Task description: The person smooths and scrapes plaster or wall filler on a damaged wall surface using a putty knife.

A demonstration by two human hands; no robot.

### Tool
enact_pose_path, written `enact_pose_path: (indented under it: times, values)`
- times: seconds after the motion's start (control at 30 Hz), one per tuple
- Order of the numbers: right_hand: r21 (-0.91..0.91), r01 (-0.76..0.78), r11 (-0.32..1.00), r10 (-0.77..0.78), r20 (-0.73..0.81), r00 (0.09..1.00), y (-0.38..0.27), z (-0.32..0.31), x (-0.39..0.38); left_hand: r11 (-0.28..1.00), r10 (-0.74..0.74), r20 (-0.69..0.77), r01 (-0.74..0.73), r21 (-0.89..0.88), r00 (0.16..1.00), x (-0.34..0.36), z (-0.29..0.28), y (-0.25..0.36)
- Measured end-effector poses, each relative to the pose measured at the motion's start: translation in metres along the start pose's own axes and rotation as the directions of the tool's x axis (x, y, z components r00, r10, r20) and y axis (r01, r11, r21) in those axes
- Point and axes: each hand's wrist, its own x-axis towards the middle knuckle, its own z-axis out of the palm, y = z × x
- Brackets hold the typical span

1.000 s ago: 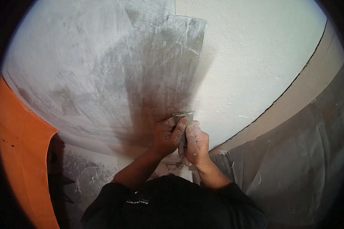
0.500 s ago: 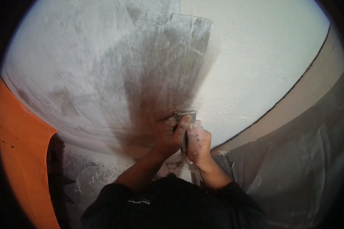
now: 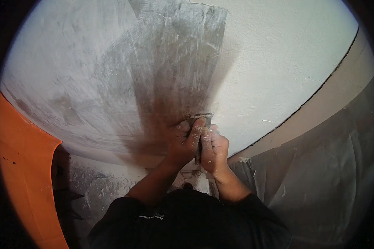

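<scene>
A flat grey metal scraper (image 3: 207,120), its wide blade edge toward 12 o'clock, sits in the grasp of two dust-flecked bare hands near the middle of the view. The left hand (image 3: 182,141) closes on it from the 8 o'clock side, thumb laid up over the blade's face; the right hand (image 3: 217,148) grips from 4 o'clock, its thumb beside and just below the other. The forearms rise from 7 and 5 o'clock, wrists close together, with the tool's narrow part running down between the palms.

The blade stands before a broad wall, where a streaked grey patch (image 3: 174,54) spreads toward 12 o'clock and a pale whitish coating (image 3: 270,62) fills 1 to 2 o'clock. A beige strip (image 3: 320,112) borders it at 3 o'clock, past a dark, ragged line. Grey sheeting (image 3: 311,178) hangs in folds at 4 o'clock. A white-spattered grey surface (image 3: 99,178) shows at 8 o'clock, an orange sheet (image 3: 25,162) farther out. Small pale lettering (image 3: 151,216) marks the person's black shirt (image 3: 187,226) near 7 o'clock.
</scene>
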Motion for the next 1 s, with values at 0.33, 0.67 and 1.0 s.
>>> enact_pose_path:
  times: [0.33,0.67,1.0]
  values:
    - [0.058,-0.013,0.998,0.014,-0.014,1.0,0.001,-0.001,-0.004,0.98,-0.137,-0.101,0.12,-0.157,0.985,0.0,0.011,0.007]
    - [0.077,0.024,0.997,-0.019,-0.062,0.998,0.001,-0.001,0.0,0.993,-0.102,-0.027,0.101,-0.057,0.994,0.001,0.013,0.019]
    - [0.066,0.008,0.998,-0.009,0.013,1.0,-0.014,-0.008,-0.001,0.995,-0.038,-0.108,0.027,-0.101,0.993,-0.001,0.017,0.015]
